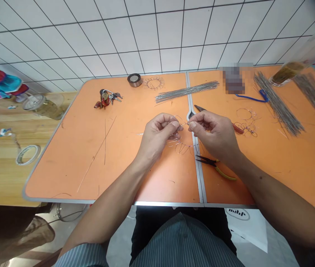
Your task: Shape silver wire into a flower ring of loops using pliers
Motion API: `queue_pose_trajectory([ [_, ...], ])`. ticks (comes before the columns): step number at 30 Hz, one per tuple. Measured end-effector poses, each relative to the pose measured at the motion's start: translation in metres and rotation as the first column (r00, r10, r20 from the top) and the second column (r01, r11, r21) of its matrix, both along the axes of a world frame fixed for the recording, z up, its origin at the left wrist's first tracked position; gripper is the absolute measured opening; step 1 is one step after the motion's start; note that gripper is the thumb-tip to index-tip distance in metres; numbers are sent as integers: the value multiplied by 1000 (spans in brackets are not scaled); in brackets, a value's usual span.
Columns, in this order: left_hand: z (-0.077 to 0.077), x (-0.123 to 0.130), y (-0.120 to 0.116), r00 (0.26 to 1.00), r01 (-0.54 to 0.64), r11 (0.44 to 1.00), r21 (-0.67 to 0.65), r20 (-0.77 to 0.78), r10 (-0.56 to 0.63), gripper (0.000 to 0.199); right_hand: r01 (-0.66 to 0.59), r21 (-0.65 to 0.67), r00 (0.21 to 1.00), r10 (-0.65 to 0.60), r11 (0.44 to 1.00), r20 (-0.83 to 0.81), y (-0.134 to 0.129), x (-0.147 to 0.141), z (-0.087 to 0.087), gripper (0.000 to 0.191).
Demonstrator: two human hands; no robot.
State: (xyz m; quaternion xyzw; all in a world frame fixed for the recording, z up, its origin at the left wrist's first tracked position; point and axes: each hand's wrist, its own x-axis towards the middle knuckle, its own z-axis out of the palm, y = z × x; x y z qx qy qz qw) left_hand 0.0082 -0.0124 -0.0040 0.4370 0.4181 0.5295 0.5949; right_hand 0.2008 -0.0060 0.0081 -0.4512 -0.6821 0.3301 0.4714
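Observation:
Over the middle of the orange table [135,178], my left hand [161,135] pinches a thin wire piece with looped strands [185,147], which hangs below the fingers. Just right of it, my right hand [214,131] is closed in a pinch at the wire's upper end; the fine wire between the hands is hard to make out. Yellow-handled pliers [222,174] lie below my right hand. Another tool with a red handle [238,128] is partly hidden behind that hand.
Straight wire bundles [186,91] lie at the back and right [279,104]. Keys [108,98], a tape roll [134,80], a wire ring [153,83], looped wires [248,129], loose wires [96,154] and a blue strip [252,98] are around. A glass jar [285,74] stands back right.

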Motion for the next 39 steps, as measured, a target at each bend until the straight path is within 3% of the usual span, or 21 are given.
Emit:
queue_pose_trajectory([
  [11, -4, 1, 1, 997, -67, 996, 56, -35, 69, 29, 12, -13, 1000, -12, 1000, 2, -1, 0, 2, 8],
  [21, -6, 3, 2, 997, -78, 994, 71, 24, 76, 17, 7, -14, 1000, -7, 1000, 3, -1, -1, 1, 8],
  [25, -3, 4, 0, 999, -36, 999, 39, 38, 34, 18, -6, -36, 1000, 7, 999, 26, -2, -1, 2, 8],
  [31, -2, 4, 0, 998, 63, 993, 104, 9, -65, 24, -45, -72, 999, 46, 996, 13, -2, -2, 3, 10],
  [39, -6, 3, 0, 995, 75, 978, 196, -72, -62, 26, -45, -81, 999, 47, 996, 26, -2, -1, 1, 11],
])
